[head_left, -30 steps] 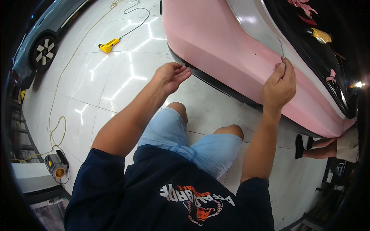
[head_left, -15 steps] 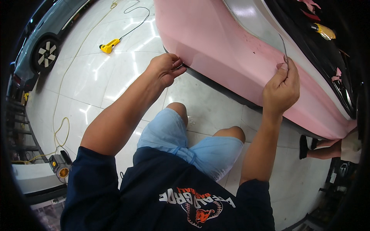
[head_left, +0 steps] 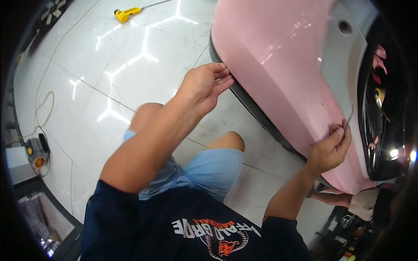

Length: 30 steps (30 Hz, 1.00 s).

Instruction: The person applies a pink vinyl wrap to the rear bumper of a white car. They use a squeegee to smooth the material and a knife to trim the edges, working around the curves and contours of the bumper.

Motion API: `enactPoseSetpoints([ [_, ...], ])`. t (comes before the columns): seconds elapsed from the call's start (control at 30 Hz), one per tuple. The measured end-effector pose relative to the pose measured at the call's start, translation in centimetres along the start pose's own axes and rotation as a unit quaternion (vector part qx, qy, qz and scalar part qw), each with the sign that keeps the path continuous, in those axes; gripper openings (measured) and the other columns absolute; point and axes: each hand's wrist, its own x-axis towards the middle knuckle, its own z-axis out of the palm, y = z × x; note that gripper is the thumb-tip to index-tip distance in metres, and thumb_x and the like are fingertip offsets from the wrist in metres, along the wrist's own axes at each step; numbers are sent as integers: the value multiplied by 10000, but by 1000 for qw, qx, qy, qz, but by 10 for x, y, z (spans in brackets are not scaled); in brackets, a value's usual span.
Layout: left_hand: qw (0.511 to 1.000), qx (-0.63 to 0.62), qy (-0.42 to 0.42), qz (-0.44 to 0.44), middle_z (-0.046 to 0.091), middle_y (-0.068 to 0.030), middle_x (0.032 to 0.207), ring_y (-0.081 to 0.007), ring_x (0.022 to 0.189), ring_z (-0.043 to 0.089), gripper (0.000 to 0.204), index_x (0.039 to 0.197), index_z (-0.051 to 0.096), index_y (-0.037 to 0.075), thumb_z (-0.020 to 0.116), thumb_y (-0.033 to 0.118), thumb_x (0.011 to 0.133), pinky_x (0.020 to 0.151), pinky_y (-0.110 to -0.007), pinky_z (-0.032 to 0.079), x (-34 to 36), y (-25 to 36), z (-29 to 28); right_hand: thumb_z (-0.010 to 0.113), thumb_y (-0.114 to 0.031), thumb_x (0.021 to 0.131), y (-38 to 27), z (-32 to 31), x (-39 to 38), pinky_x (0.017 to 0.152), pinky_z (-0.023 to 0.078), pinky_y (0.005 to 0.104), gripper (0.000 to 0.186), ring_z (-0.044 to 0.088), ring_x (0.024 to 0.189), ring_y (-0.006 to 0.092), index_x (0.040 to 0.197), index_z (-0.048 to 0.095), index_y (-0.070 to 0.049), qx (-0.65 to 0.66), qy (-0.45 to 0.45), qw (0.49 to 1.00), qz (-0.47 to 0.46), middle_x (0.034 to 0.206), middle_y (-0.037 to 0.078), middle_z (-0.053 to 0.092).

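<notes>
A glossy pink car body panel [head_left: 270,82] slants down the right half of the view, with a dark strip [head_left: 259,111] along its lower edge. My left hand [head_left: 204,87] is at that lower edge, fingertips drawn together against it; whatever lies between them is hidden. Farther right, my right hand [head_left: 332,148] pinches a thin grey strip [head_left: 352,114] beside the line where pink meets a bare whitish surface [head_left: 342,56]. The strip's lower part disappears into the fingers.
Pink scraps [head_left: 379,61] and a yellow-handled tool [head_left: 380,95] lie on the black part at right. A yellow corded tool [head_left: 127,14] rests on the tiled floor [head_left: 87,104]. A grey-and-yellow machine [head_left: 37,152] stands at left. Another person's leg [head_left: 333,199] shows at lower right.
The view has shifted, moving the panel and right hand lower and farther right in the picture. Both hands stay by the same edges; my right hand has slid lower along the pink border.
</notes>
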Motion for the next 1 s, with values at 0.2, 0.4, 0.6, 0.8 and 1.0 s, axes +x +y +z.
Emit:
enactPoseSetpoints([
  [0.2,996,-55,-56,48,523,-201,1140,-251,1069,551,344,1198,430,-121,515,57,915,985,-355,469,-10,-35,-5,453,-110,971,3,-5,24,683,463,237,277,554,744,116,1152,582,55,-1,-45,995,94,835,60,596],
  [0.4,993,-100,-53,34,505,-221,1203,-246,1133,523,418,1255,397,-134,528,74,916,1022,-333,430,-15,-31,0,455,-121,964,4,-2,60,626,418,218,297,494,667,85,1186,574,36,-46,-99,991,77,795,37,582],
  [0.6,994,-94,-52,5,539,-193,1141,-223,1069,546,406,1242,408,-127,524,85,916,1009,-326,431,-13,-16,-2,462,-141,961,8,14,64,534,432,225,291,502,611,91,1166,587,24,-68,-98,990,76,785,44,580],
  [0.8,994,-84,-69,-10,581,-168,1053,-209,970,566,326,1172,485,-98,529,82,905,954,-316,462,4,-20,-9,454,-125,957,4,13,66,524,444,239,281,510,620,99,1145,585,38,-67,-96,991,67,800,51,574],
  [1.0,993,50,-98,51,564,-193,1107,-227,1029,567,359,1215,471,-109,511,93,922,941,-330,480,7,-23,-23,460,-113,946,0,15,59,640,454,259,272,526,713,146,1129,587,42,-14,-7,1000,10,900,91,600],
])
